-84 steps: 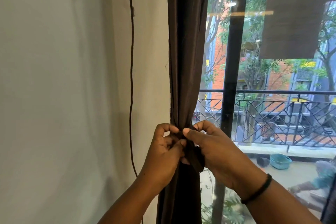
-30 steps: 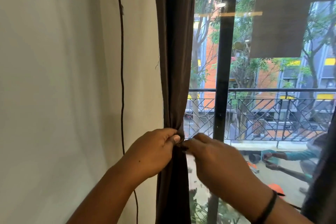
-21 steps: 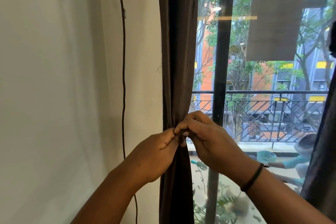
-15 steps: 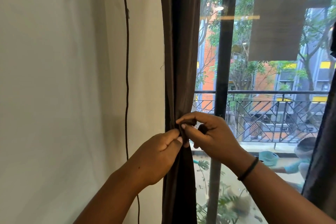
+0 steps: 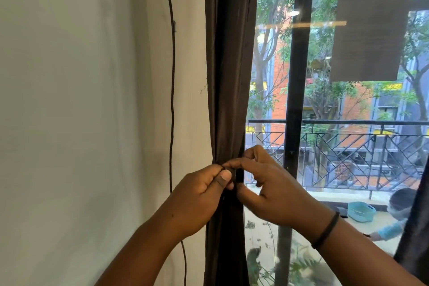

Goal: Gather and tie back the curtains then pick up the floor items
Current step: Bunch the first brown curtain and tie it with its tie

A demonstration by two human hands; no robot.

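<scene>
A dark brown curtain (image 5: 228, 65) hangs gathered into a narrow column beside the window frame. Around its waist runs a dark tie-back (image 5: 233, 175), mostly hidden by fingers. My left hand (image 5: 199, 197) pinches the tie and curtain from the left, thumb on top. My right hand (image 5: 271, 188), a black band on its wrist, pinches the tie from the right with fingers curled. A second dark curtain (image 5: 415, 234) shows at the right edge. No floor items are in view.
A white wall (image 5: 81, 100) fills the left, with a thin dark cable (image 5: 172, 100) running down it. A black window post (image 5: 294, 100) stands just right of the curtain. Behind the glass are a balcony railing (image 5: 348, 146), a teal basket (image 5: 361, 211) and a crouching person (image 5: 399, 209).
Both hands stay at the curtain's waist, working the tie. The right hand's fingers have shifted closer to the left thumb. The view has drifted slightly.
</scene>
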